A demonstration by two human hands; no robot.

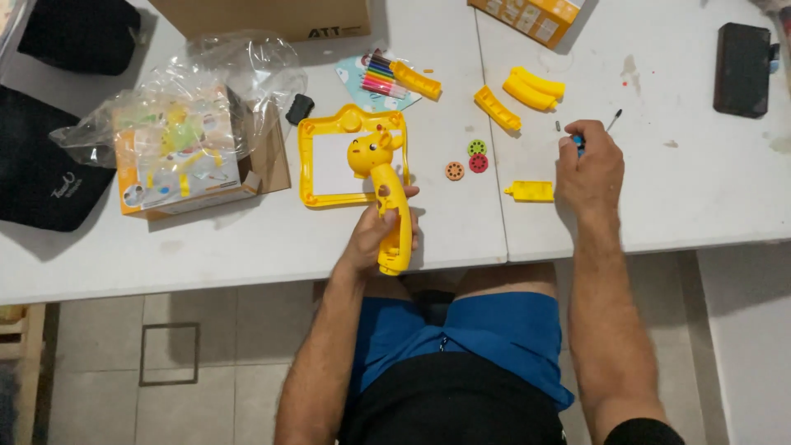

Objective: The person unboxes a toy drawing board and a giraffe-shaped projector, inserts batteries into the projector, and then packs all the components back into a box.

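My left hand [381, 228] grips the long neck of a yellow giraffe-shaped toy [381, 181], whose head lies over a yellow drawing frame [309, 165] with a white sheet inside. My right hand [588, 165] rests on the white table [247, 247], fingers closed around the blue handle of a small screwdriver [613, 120] whose thin tip sticks out to the right. A small yellow block-shaped part [531, 191] lies just left of that hand. Three small coloured discs [470, 159] sit between the two hands.
Curved yellow plastic pieces [531, 89] and a set of coloured markers [381, 76] lie further back. At left are a toy box [177, 169] under clear plastic wrap [214, 82], a cardboard box [264, 15] and a black bag [33, 173]. A black phone-like slab [741, 70] lies far right.
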